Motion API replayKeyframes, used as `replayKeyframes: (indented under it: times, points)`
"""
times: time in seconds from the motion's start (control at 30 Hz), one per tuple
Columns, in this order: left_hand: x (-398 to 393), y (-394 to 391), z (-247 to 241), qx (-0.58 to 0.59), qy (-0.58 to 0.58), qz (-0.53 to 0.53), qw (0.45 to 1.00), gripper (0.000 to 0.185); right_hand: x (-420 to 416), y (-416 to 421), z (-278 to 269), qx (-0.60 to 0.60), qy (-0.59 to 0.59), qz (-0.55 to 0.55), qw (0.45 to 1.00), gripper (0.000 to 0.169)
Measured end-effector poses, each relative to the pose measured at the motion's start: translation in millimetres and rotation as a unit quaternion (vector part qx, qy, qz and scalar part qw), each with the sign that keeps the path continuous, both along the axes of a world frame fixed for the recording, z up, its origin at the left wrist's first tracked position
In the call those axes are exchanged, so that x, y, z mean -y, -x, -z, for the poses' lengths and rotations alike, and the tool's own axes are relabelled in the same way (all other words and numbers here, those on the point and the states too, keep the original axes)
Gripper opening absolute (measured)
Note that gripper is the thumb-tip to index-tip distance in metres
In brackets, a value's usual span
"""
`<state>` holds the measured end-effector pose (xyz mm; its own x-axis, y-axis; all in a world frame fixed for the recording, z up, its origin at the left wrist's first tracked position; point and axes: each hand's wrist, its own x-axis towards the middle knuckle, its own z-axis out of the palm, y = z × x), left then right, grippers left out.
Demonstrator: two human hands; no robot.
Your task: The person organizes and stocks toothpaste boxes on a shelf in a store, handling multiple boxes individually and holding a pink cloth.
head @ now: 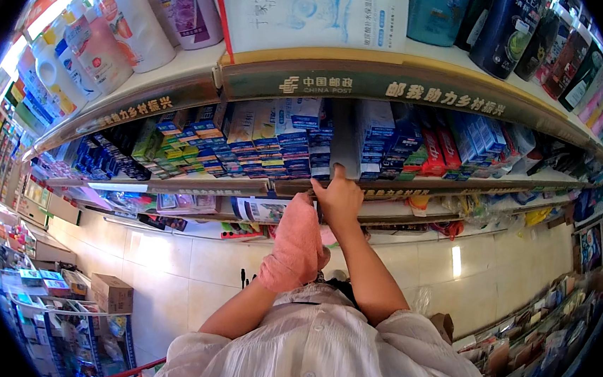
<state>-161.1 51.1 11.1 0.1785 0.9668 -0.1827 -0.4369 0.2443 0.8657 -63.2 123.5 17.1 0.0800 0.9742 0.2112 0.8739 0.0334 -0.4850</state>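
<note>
A coral-pink cloth wraps over my left hand, hiding its fingers, just in front of the shelf edge. My right hand rests at the shelf's front edge with its index finger and thumb apart, and nothing shows in it. Before it lies a bare strip of white shelf board between stacks of boxes. Blue and white toothpaste boxes are piled on the left side of this strip. Another stack of blue and white boxes stands on its right side.
An upper shelf edge overhangs the boxes, with pump bottles and a white packet above. Red boxes stand farther right. A lower shelf holds packets. Behind me are a cardboard box on the left and a rack of packaged goods on the right.
</note>
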Motion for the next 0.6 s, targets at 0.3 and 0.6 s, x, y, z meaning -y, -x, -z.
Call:
replayKeyframes:
  times: [0.3, 0.6]
  points:
    - [-4, -9, -84, 0.059, 0.273, -0.084, 0.957, 0.015, -13, 6, 5, 0.011, 0.012, 0.019, 1.000, 0.052]
    - [-49, -7, -3, 0.450, 0.172, -0.091, 0.871, 0.022, -13, -4, 9, 0.003, -0.034, 0.049, 0.998, 0.042]
